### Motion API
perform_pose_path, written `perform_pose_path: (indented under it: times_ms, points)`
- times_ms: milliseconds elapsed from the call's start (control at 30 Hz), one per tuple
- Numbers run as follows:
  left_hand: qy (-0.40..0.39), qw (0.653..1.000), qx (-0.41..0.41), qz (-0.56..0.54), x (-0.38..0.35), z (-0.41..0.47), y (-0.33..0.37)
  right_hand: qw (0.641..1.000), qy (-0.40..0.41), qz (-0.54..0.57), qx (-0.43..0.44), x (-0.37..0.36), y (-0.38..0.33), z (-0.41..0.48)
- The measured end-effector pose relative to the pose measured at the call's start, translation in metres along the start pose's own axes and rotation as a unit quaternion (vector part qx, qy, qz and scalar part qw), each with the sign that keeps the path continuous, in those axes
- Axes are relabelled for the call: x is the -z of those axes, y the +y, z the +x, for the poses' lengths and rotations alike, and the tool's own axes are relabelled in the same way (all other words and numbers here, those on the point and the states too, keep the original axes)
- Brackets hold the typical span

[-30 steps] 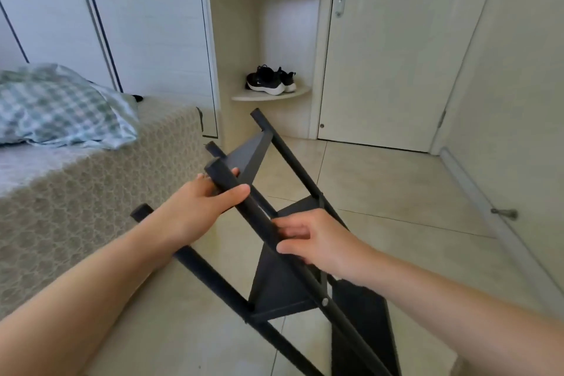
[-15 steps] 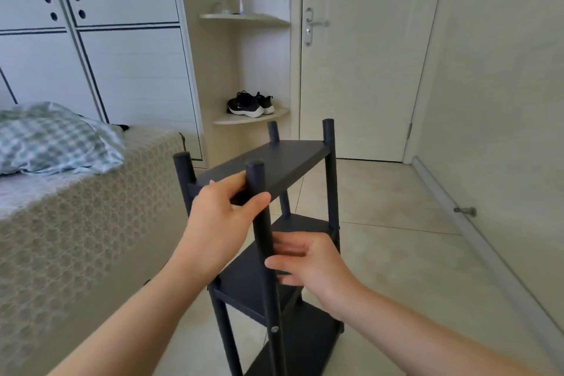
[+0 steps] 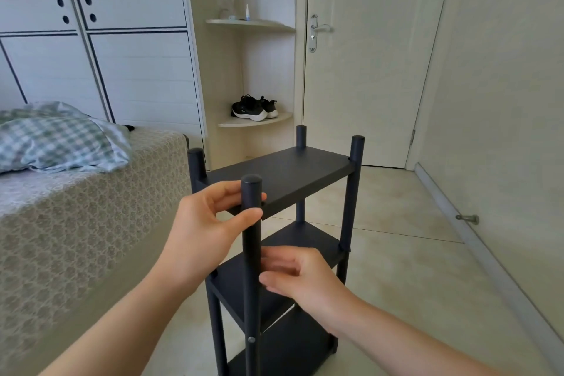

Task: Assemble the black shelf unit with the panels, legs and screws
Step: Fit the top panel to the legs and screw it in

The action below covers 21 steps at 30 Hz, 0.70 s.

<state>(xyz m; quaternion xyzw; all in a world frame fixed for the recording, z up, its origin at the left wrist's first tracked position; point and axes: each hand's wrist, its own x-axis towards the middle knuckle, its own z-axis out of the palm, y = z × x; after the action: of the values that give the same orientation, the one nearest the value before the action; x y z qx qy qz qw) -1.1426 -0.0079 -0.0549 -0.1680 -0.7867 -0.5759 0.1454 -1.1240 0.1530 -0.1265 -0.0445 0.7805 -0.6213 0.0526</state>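
The black shelf unit stands upright on the tiled floor in front of me, with three panels fixed between round legs. A screw head shows low on the nearest leg. My left hand grips the top panel's near corner, fingers on top and thumb across the nearest leg. My right hand is lower, beside that leg above the middle panel. Its fingertips reach the leg without wrapping it. The bottom panel is partly hidden by my right arm.
A bed with a checked pillow runs along the left, close to the unit. Behind stand a white wardrobe, a corner shelf with black shoes and a shut door. A doorstop sticks out of the right wall.
The shelf unit went from tilted on its side to standing upright. My right hand has loosened from the nearest leg, and my view has risen.
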Motion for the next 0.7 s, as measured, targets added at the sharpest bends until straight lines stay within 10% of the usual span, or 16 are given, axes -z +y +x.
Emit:
perform_pose_path:
  times_ms: [467,700]
  points:
    - [-0.041,0.999,-0.008,0.016,0.022,-0.004,-0.010,0.922,0.383,-0.051,-0.031,0.105,0.022,0.045]
    - [-0.077,0.996,-0.016,0.041,0.041,-0.008,-0.012,0.932,0.350,-0.066,-0.065,0.114,0.029,0.053]
